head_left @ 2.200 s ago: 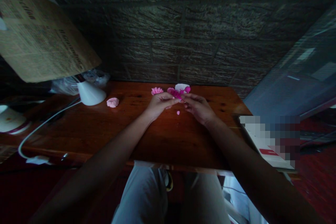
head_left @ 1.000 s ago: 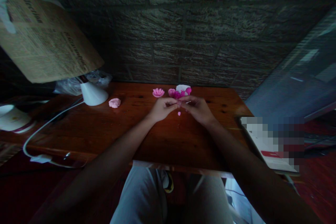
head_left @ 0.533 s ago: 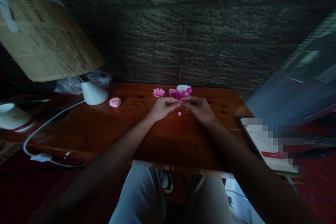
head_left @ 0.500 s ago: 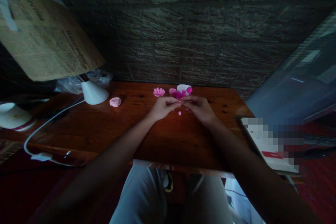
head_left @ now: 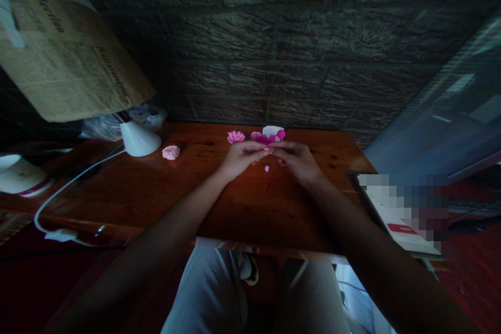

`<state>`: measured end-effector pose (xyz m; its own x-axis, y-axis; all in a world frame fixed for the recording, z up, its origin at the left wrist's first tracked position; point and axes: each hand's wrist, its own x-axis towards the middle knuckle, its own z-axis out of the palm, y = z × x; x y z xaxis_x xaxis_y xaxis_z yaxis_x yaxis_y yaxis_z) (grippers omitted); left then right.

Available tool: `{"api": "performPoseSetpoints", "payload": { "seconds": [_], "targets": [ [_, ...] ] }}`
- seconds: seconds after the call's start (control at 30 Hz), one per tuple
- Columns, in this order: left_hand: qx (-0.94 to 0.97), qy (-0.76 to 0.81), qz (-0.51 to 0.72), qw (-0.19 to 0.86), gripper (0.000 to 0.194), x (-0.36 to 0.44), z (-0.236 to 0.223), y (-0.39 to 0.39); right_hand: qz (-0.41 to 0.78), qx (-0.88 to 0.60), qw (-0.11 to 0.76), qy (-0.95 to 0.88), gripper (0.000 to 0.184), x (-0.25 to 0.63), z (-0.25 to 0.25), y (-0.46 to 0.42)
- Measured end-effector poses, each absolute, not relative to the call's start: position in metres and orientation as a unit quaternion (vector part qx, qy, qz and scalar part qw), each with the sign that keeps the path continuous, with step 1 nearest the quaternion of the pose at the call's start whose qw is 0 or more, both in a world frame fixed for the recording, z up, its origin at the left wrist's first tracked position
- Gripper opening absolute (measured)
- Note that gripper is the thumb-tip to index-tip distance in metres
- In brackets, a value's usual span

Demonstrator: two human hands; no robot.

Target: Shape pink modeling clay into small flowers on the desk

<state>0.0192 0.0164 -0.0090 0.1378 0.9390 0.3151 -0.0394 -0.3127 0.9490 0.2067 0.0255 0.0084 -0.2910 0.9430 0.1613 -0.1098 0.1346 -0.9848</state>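
Observation:
My left hand (head_left: 240,160) and my right hand (head_left: 297,160) meet fingertip to fingertip above the wooden table (head_left: 258,209). Both are closed in a pinch on a small pink piece (head_left: 266,149) of what looks like clay, mostly covered by the fingers. Just below them on the tabletop lies a tiny pink bit (head_left: 266,168). Behind the left hand sits a pink flower shape (head_left: 236,136) with petal-like edges. Beyond the fingertips are darker pink pieces (head_left: 281,135) next to a white lump (head_left: 273,130). A pale pink lump (head_left: 171,152) rests farther left.
A lamp (head_left: 140,138) with a newsprint-patterned shade stands at the left, its white cord (head_left: 62,191) running over the table's front edge. A white cup (head_left: 19,175) is at far left. A flat white item (head_left: 391,214) lies at the right edge. A brick wall (head_left: 250,42) closes the back.
The view has shifted very slightly. Both hands stay pinched together at the same spot, with only a small movement of the fingers.

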Motion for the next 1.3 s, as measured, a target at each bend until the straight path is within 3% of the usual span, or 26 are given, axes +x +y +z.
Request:
{"api": "performPoseSetpoints", "payload": {
  "seconds": [0.2,0.33,1.3],
  "targets": [
    [0.504,0.350,0.528,0.587,0.030,0.0191,-0.0032,0.0130,0.604,-0.358,0.469,-0.536,0.037,0.2039,0.0102,0.0225],
    [0.469,0.335,0.529,0.623,0.038,0.0199,-0.0021,0.0129,0.614,-0.348,0.454,-0.544,0.038,0.2024,0.0078,0.0221],
    [0.479,0.345,0.597,0.543,0.025,0.0193,-0.0036,0.0202,0.606,-0.376,0.463,-0.527,0.038,0.2036,0.0046,0.0275]
  ]
}}
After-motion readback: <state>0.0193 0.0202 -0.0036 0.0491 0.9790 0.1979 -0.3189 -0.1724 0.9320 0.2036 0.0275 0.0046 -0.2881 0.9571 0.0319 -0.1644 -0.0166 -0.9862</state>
